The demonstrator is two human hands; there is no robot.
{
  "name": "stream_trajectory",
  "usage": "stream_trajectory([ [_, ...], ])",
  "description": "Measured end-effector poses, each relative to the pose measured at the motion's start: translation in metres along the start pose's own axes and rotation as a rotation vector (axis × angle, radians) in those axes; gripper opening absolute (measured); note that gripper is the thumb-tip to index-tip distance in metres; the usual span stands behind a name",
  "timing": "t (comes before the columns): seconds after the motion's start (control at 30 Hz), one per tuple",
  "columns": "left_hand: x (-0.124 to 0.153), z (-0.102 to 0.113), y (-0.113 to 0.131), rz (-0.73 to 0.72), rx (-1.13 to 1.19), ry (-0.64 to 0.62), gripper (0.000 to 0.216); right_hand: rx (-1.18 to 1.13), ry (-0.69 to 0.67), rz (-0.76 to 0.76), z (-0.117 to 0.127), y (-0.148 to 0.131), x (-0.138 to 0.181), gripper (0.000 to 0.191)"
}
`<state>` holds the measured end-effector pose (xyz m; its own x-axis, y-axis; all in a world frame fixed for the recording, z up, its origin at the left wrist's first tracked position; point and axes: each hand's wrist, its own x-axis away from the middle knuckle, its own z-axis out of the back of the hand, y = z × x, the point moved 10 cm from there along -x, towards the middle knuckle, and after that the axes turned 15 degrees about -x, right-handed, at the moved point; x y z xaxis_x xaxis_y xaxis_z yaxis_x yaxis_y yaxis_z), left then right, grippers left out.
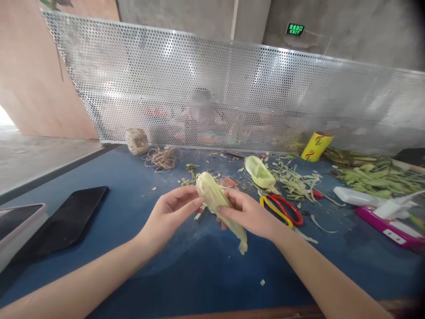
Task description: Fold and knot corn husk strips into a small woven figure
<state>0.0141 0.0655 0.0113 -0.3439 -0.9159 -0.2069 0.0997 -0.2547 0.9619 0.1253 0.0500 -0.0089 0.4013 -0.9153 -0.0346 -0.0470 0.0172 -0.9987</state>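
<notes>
I hold a pale green leaf-wrapped bundle [212, 195] over the blue table [199, 266]. My right hand [249, 212] grips its lower part, and a loose strip of leaf hangs down below my fingers. My left hand [172, 210] touches the bundle's upper end with its fingertips, fingers curled toward it. A second wrapped green bundle [259, 173] lies on the table behind my right hand.
Red-and-yellow scissors [282, 208] lie right of my right hand, among leaf scraps [299, 181]. A leaf pile [375, 175], a yellow can [316, 146], a pink phone [388, 223], a black phone [66, 219], a twine ball [137, 141], loose twine [162, 157]. A perforated metal screen [232, 93] stands behind, a person beyond it.
</notes>
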Motion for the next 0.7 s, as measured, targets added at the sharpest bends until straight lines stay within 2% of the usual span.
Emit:
stream_trajectory([
  [0.1,0.002,0.005,0.005,-0.048,0.054,0.045,0.005,-0.011,-0.03,0.007,-0.003,-0.005,0.005,0.008],
  [0.27,0.005,-0.006,0.004,0.02,0.025,-0.006,0.011,-0.081,-0.076,0.039,-0.01,-0.012,0.006,0.019],
  [0.37,0.005,-0.011,0.001,0.056,-0.018,-0.029,0.014,-0.175,-0.002,0.045,-0.005,-0.009,0.001,0.023],
  [0.47,0.004,-0.007,-0.002,0.069,0.001,0.003,0.014,-0.231,0.055,0.059,-0.002,-0.006,-0.002,0.023],
  [0.7,0.006,-0.005,-0.003,0.092,0.039,0.053,0.016,-0.189,0.122,0.081,0.0,-0.008,0.0,0.022],
])
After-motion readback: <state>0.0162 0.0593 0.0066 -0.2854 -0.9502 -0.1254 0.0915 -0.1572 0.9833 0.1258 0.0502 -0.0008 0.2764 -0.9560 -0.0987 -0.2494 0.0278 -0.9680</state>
